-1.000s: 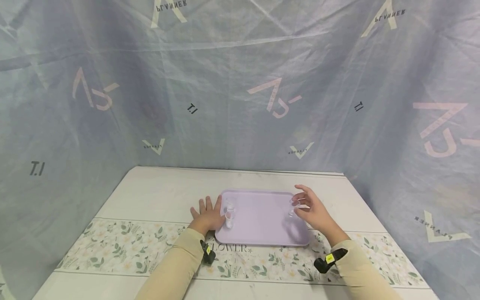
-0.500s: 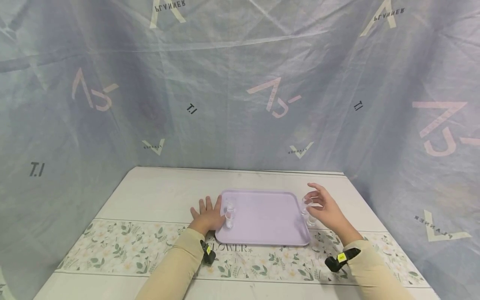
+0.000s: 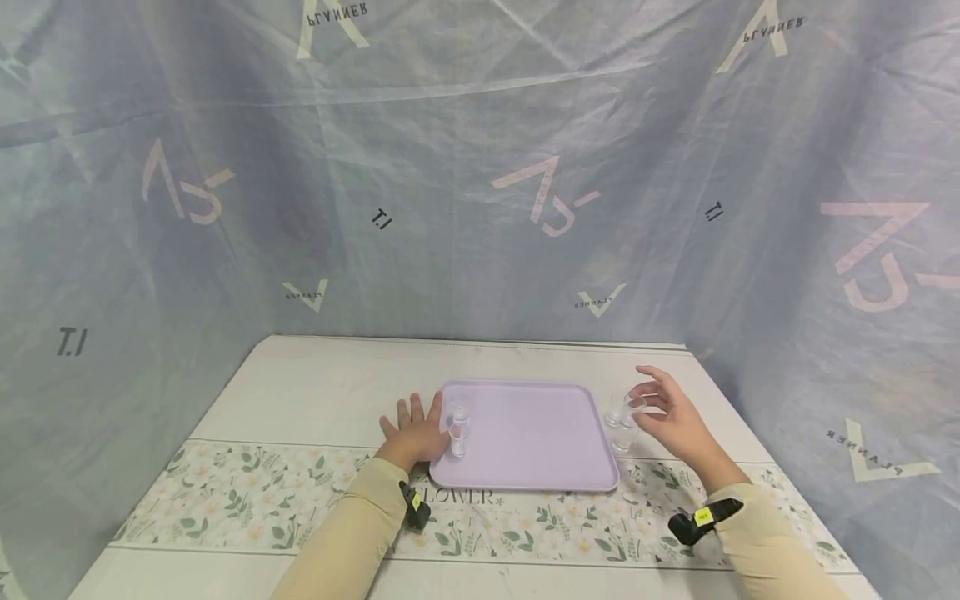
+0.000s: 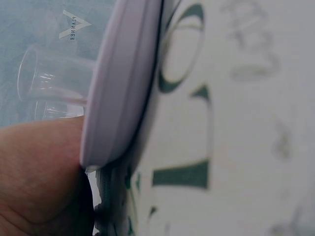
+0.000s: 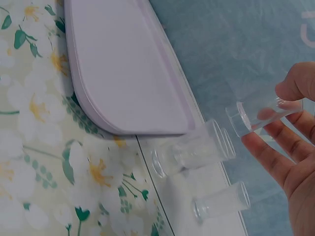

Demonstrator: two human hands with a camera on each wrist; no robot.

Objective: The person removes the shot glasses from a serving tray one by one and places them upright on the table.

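Closest in, 2 beige sleeves reach across the floral band of the table, a black wrist camera on each. Here's the lavender tray, its near edge by printed lettering. At its left edge lies the left hand, flat, fingers spread, gripping nothing, thumb against the rim. Just inside that edge stand 2 clear cups: the nearer cup, then the farther cup. Over to the right edge! Off the tray, more clear cups stand on the table, partly overlapping in view. Right beside them, the right hand pinches a transparent cup, thumb opposite fingers; can't tell whether it touches down. Beyond the far edge hangs a grey-blue curtain.
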